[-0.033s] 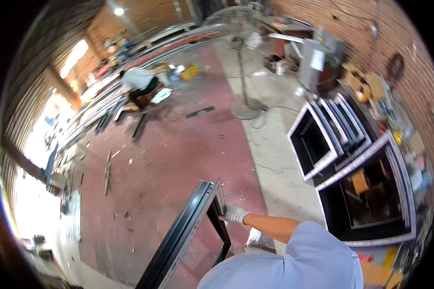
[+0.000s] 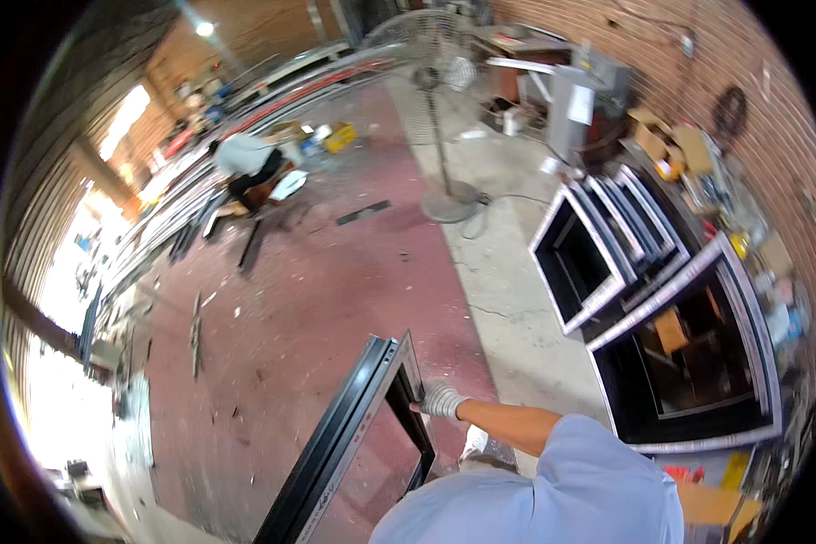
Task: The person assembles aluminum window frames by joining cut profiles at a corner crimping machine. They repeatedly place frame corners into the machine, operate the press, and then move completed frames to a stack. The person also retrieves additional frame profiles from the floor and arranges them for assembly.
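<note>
- Right hand [image 2: 442,400] clasps the dark frame [image 2: 343,423] near its top!
- Hold firm: its bulk stretches lower-left of the grip.
- Left hand unseen, can't tell its grip.

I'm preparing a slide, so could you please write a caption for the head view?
The gloved right hand grips a dark frame while a co-worker crouches across the red floor.

The glove [image 2: 442,399] is striped grey and white, the frame [image 2: 335,435] black and grey, the shirt [image 2: 539,499] pale blue
</note>
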`<state>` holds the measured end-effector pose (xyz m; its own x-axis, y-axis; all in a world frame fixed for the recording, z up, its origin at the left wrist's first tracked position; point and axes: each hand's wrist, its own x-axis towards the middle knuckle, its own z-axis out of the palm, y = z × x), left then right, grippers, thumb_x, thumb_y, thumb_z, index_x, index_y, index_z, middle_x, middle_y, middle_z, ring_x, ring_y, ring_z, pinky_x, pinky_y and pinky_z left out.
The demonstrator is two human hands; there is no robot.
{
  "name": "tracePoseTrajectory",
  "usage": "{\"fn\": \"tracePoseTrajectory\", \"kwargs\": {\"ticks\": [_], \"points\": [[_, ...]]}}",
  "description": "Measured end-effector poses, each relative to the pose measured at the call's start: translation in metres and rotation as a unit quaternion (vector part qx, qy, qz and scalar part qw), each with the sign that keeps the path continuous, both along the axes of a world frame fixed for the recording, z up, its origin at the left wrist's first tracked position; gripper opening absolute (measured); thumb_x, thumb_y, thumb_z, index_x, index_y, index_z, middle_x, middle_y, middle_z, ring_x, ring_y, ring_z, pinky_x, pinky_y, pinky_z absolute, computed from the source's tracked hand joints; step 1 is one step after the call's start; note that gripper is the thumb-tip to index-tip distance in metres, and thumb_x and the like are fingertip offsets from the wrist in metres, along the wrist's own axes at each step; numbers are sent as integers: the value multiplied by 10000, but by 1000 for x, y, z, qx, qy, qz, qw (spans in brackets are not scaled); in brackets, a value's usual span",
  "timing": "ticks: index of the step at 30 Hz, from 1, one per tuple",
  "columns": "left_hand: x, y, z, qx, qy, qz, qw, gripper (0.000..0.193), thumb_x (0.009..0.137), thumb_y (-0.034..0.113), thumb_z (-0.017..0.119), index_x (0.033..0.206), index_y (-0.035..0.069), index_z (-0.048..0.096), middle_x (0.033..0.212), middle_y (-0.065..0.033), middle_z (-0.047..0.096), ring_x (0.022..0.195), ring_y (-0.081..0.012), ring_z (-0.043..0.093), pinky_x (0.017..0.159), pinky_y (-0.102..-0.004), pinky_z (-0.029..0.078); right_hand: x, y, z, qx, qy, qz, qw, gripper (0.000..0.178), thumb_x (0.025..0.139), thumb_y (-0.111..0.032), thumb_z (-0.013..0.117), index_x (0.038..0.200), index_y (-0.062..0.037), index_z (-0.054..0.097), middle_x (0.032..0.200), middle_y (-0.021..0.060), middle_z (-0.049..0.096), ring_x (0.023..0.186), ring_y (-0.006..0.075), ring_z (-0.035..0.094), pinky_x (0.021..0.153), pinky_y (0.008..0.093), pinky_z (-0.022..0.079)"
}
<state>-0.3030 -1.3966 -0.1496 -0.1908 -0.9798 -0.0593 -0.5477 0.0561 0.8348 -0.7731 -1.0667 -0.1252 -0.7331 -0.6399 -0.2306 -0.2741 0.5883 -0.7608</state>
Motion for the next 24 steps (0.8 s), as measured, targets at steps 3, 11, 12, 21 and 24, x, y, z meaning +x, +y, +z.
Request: {"fn": "tracePoseTrajectory", "kwargs": {"ticks": [3, 11, 12, 21, 24], "points": [[-87, 4, 2, -6, 13, -74, 997, 566, 947, 358, 691, 1361, -10, 573, 1135, -118, 691, 984, -241, 638, 849, -346, 537, -21, 80, 10, -34, 29, -79, 996, 489, 767, -346, 801, 1124, -53, 640, 977, 233, 703, 947, 455, 663, 815, 491, 537], [-304, 31, 12, -6, 63, -281, 958, 508, 964, 323, 669, 1348, 0, 585, 1106, -108, 700, 958, -244, 625, 838, -365, 525, -8, 308, 59, -9, 1, -417, 909, 631, 735, -326, 828, 1193, 57, 623, 1078, 266, 705, 1032, 369, 695, 893, 415, 546], [-320, 33, 41, -28, 74, -297, 952, 501, 967, 318, 666, 1346, 1, 586, 1103, -107, 701, 955, -244, 624, 837, -367, 523, 1, 330, 69, -19, 33, -441, 897, 631, 739, -315, 831, 1197, 65, 621, 1108, 275, 700, 1066, 356, 691, 911, 406, 541], [-602, 229, 112, 92, 166, -610, 769, 500, 839, -82, 708, 1320, -79, 572, 1285, -118, 611, 1159, -255, 577, 1055, -353, 427, 126, 477, 80, -205, 137, -736, 631, 486, 780, -81, 807, 1218, 40, 635, 1115, 104, 736, 985, 171, 673, 908, 338, 553], [-672, 334, 130, 181, 160, -669, 702, 570, 822, -135, 748, 1346, -75, 532, 1367, -104, 574, 1196, -207, 546, 1121, -379, 400, 165, 510, 75, -258, 173, -785, 535, 424, 770, 14, 829, 1148, 21, 636, 1043, 87, 733, 934, 170, 663, 833, 342, 569]]}}
